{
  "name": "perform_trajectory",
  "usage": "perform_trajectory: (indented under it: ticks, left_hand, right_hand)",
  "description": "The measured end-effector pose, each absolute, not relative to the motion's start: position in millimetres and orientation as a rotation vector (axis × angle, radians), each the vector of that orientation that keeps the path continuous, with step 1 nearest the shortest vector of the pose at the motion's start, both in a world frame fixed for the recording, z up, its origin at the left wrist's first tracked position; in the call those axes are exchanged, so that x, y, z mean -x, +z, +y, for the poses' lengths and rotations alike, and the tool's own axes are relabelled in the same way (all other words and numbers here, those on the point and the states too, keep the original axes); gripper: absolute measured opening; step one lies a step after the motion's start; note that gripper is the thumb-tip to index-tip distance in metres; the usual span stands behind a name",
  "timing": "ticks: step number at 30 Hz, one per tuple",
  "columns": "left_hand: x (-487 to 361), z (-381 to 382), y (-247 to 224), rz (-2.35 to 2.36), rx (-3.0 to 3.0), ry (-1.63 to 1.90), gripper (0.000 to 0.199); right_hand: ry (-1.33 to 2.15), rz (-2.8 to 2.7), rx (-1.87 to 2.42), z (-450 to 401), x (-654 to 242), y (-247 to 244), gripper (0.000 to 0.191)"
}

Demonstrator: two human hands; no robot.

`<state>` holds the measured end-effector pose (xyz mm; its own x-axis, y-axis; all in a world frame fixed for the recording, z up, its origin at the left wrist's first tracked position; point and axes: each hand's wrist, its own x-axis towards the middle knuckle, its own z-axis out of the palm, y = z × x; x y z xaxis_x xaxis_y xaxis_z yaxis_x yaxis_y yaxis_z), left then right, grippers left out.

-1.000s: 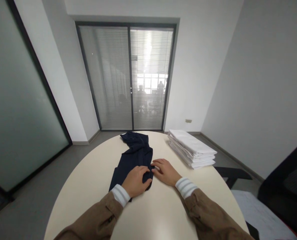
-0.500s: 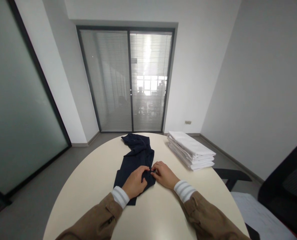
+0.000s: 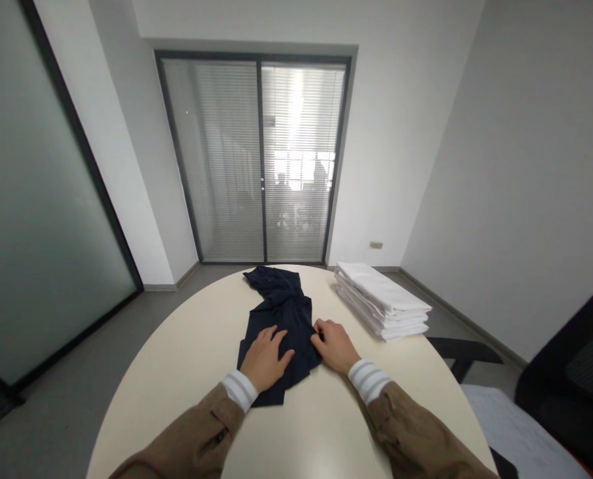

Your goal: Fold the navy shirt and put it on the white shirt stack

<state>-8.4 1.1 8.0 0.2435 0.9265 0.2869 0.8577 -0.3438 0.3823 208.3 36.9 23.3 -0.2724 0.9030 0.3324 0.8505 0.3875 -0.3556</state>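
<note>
While the dark navy garment (image 3: pixel 279 318) lies stretched out on the round cream table (image 3: pixel 186 359), running from the near middle toward the far edge, both hands are on its near end. Left hand (image 3: pixel 265 358) is pressed flat on the cloth, fingers spread out and apart, not pinching anything. Right hand (image 3: pixel 334 346) sits at the garment's right edge with the fingers curled in, looks like it's gripping a fold of the fabric there, though honestly the fingertips are tucked so it's hard to be sure. Far end of the garment is bunched up and crumpled. Off to the right, well apart from the navy piece, there's a neat stack of folded white cloths (image 3: pixel 383 299) on the same table. Beyond that, a black chair (image 3: pixel 570 372) at the right edge, and glass doors with blinds (image 3: pixel 261 159) behind the table.
</note>
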Motion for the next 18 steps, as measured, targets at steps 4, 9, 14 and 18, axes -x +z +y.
perform_trajectory:
  ticks: [4,9,14,18]
  left_hand:
    - [9.5,1.8,12.0,1.709,-2.402,0.747,0.026]
    - [17.8,10.9,15.8,1.824,-2.162,0.89,0.018]
    - [42.3,33.3,18.3,1.822,-1.711,1.297,0.015]
    - [55.3,37.7,13.9,1.782,-1.723,1.274,0.013]
  right_hand:
    - [0.077,-2.156,1.562,38.2,-208.8,21.9,0.011]
    - [0.044,-2.061,1.656,43.5,-217.4,21.0,0.016]
    - [0.13,-1.86,1.792,50.2,-234.9,24.8,0.021]
    - [0.141,-1.748,1.857,55.3,-249.7,23.1,0.024]
